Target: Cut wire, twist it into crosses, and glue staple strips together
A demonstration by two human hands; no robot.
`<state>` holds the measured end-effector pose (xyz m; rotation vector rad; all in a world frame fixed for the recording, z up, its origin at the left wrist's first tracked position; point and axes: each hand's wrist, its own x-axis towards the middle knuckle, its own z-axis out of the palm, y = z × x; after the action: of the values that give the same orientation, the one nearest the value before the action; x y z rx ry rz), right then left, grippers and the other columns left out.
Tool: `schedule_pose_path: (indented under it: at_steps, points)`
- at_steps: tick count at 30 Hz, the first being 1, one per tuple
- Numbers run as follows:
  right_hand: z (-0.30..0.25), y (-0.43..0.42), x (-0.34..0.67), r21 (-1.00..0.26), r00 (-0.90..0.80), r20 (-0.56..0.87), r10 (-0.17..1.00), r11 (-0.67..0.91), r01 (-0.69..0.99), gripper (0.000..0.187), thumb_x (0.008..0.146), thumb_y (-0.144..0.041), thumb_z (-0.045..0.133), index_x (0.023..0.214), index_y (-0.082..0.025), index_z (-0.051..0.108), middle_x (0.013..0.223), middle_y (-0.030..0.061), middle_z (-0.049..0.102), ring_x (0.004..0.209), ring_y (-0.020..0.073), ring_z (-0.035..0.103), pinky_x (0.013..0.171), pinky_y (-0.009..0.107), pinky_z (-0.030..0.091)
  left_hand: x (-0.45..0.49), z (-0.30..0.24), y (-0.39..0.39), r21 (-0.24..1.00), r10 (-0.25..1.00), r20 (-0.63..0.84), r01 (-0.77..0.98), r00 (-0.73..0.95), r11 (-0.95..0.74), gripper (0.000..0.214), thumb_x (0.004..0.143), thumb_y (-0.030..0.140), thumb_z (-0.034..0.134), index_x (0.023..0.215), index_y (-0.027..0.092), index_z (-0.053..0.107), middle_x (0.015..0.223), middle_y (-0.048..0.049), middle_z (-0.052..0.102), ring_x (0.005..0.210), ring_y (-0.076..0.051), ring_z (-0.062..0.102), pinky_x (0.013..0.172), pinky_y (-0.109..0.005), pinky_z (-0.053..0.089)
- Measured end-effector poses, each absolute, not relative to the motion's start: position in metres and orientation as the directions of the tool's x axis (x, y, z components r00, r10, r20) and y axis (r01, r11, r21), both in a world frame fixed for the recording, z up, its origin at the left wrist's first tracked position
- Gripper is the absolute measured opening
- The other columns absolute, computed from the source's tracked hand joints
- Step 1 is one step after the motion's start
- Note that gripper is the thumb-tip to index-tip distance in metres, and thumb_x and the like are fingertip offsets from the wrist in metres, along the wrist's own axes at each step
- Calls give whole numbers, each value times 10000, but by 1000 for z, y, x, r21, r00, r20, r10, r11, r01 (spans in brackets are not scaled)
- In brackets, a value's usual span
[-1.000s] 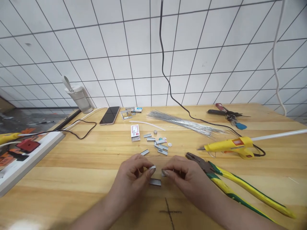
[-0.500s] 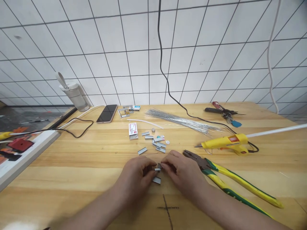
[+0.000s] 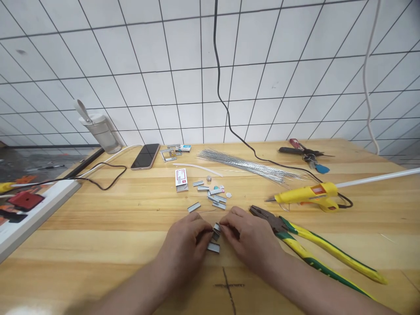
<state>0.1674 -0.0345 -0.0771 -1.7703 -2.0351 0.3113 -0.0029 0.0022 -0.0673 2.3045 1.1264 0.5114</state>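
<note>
Left hand (image 3: 187, 246) and right hand (image 3: 250, 239), fingertips tight on one staple strip (image 3: 216, 230) between them

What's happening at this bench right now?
A person works bare-handed at a wooden table. The left hand and right hand meet fingertip to fingertip, pinching a short strip of staples just above the tabletop. Another strip lies flat right below them. Loose strips sit scattered farther back by a small box. The pliers lie untouched beside the right hand, with a glue gun and a bundle of wires behind.
</note>
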Motion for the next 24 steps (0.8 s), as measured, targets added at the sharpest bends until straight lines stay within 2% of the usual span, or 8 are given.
schedule_pose_path:
  at_steps: [15, 24]
  points:
    - [-76, -36, 168, -443, -113, 157, 981, 172, 880, 177, 830, -169, 456, 760, -196, 617, 776, 17, 611, 675, 146, 590, 595, 244, 378, -5, -66, -4, 574, 802, 135, 614, 582, -542, 127, 794, 166, 521, 729, 199, 626, 721, -14, 577, 665, -138, 544, 593, -231, 398]
    - [-77, -29, 179, -632, -35, 229, 973, 176, 754, 190, 856, -215, 454, 809, -211, 638, 725, 12, 595, 670, 149, 559, 612, 256, 414, -10, -64, 3, 642, 838, 116, 603, 533, -473, 212, 828, 175, 465, 717, 187, 646, 642, -4, 590, 595, -125, 530, 567, -223, 392]
